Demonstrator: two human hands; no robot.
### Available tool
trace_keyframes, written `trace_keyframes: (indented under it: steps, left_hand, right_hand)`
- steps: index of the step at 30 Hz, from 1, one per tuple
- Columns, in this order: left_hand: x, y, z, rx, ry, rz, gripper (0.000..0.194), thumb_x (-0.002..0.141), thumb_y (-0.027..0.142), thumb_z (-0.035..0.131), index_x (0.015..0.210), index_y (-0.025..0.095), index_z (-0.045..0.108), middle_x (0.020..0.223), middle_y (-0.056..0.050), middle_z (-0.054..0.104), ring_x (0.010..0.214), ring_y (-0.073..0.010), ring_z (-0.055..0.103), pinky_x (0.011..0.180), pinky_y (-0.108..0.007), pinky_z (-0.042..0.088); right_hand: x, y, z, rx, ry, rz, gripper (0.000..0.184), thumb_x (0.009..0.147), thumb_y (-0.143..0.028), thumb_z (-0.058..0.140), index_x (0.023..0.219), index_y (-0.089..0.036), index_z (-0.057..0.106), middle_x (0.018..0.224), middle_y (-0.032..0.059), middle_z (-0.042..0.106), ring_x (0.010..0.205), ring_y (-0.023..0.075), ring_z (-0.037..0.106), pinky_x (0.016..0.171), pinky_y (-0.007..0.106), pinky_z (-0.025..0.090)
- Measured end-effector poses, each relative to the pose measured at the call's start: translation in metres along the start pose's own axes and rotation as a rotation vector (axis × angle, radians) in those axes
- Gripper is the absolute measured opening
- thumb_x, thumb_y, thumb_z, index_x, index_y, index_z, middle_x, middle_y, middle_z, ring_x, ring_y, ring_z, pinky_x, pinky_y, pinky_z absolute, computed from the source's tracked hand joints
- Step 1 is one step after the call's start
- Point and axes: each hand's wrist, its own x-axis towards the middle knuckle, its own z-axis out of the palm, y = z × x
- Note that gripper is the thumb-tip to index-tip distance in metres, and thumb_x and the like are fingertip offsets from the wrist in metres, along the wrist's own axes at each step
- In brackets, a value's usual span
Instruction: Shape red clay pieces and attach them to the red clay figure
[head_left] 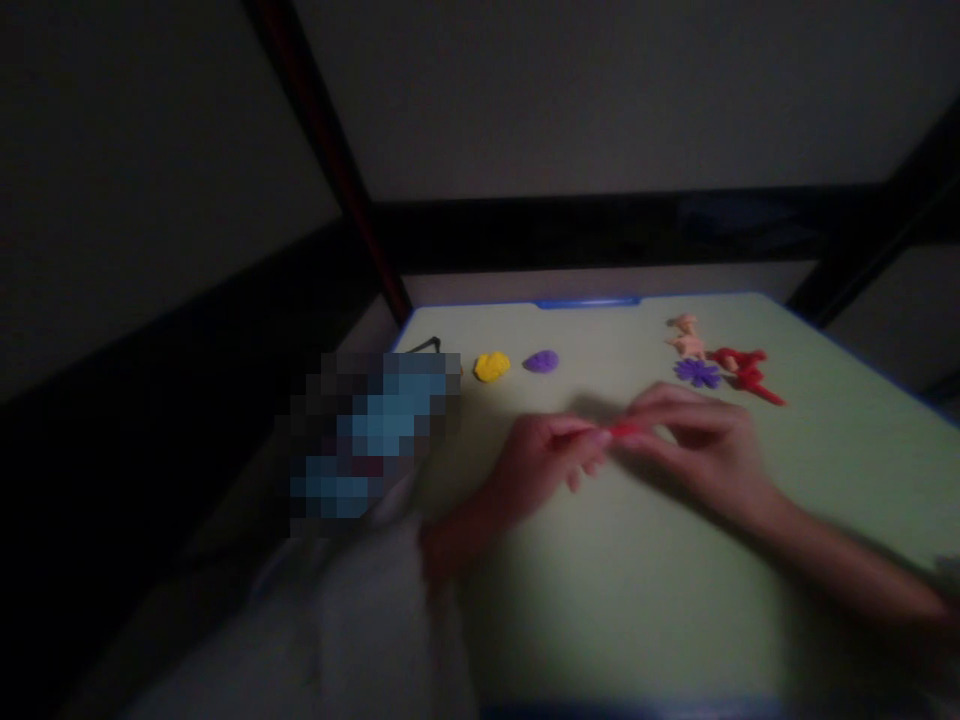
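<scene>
A small piece of red modelling clay (624, 431) is pinched between the fingertips of both hands, low over the middle of the pale table. My left hand (546, 452) grips its left end with thumb and index finger, the other fingers curled below. From the right, my right hand (697, 440) closes thumb and fingertips on the other end. Just beyond my right hand lie a purple flower-shaped piece (698, 373), a red clay shape (748, 375) with a long thin tail, and peach-coloured pieces (688, 342). The room is dim and blurred.
Toward the back left of the blue-edged table (600, 600) lie a yellow lump (492, 366) and a purple lump (541, 361). A pixelated light-blue area (390, 420) covers something at the left edge. Behind the table stands a wall with dark bars.
</scene>
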Motion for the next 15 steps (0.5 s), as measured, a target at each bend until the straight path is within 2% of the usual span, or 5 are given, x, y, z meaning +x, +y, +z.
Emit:
trace_keyframes:
  steps: [3, 7, 11, 15]
  left_hand:
    - [0.0, 0.0, 0.001, 0.01, -0.003, 0.025, 0.025, 0.074, 0.034, 0.059, 0.08, 0.011, 0.067, 0.061, -0.002, 0.059, 0.052, -0.0083, 0.049, 0.05, -0.021, 0.04]
    - [0.0, -0.002, 0.002, 0.058, 0.031, 0.073, 0.022, 0.071, 0.034, 0.062, 0.075, 0.013, 0.069, 0.057, 0.0, 0.056, 0.053, -0.0087, 0.047, 0.051, -0.021, 0.038]
    - [0.001, -0.001, 0.001, 0.069, 0.117, 0.09, 0.022, 0.073, 0.034, 0.06, 0.07, 0.014, 0.068, 0.054, 0.001, 0.055, 0.051, -0.0082, 0.045, 0.05, -0.021, 0.036]
    - [0.002, 0.0, -0.001, 0.093, 0.189, 0.112, 0.019, 0.074, 0.031, 0.059, 0.07, 0.013, 0.067, 0.052, 0.002, 0.053, 0.051, -0.0085, 0.045, 0.051, -0.021, 0.036]
  right_hand:
    - [-0.001, 0.002, 0.002, 0.001, -0.015, -0.011, 0.012, 0.072, -0.019, 0.069, 0.083, -0.025, 0.071, 0.079, 0.0029, 0.063, 0.071, 0.0134, 0.058, 0.056, 0.026, 0.049]
    - [-0.004, 0.005, 0.01, -0.024, 0.004, -0.025, 0.017, 0.074, -0.02, 0.067, 0.09, -0.024, 0.071, 0.081, 0.004, 0.062, 0.073, 0.0141, 0.059, 0.058, 0.027, 0.051]
    - [-0.009, 0.007, 0.015, -0.127, 0.024, -0.101, 0.03, 0.078, -0.02, 0.062, 0.108, -0.024, 0.064, 0.094, 0.0068, 0.065, 0.084, 0.0173, 0.061, 0.069, 0.031, 0.054]
    - [-0.012, 0.006, 0.015, -0.231, -0.048, -0.172, 0.041, 0.082, -0.016, 0.055, 0.122, -0.025, 0.054, 0.109, 0.0088, 0.063, 0.099, 0.0191, 0.059, 0.083, 0.035, 0.052]
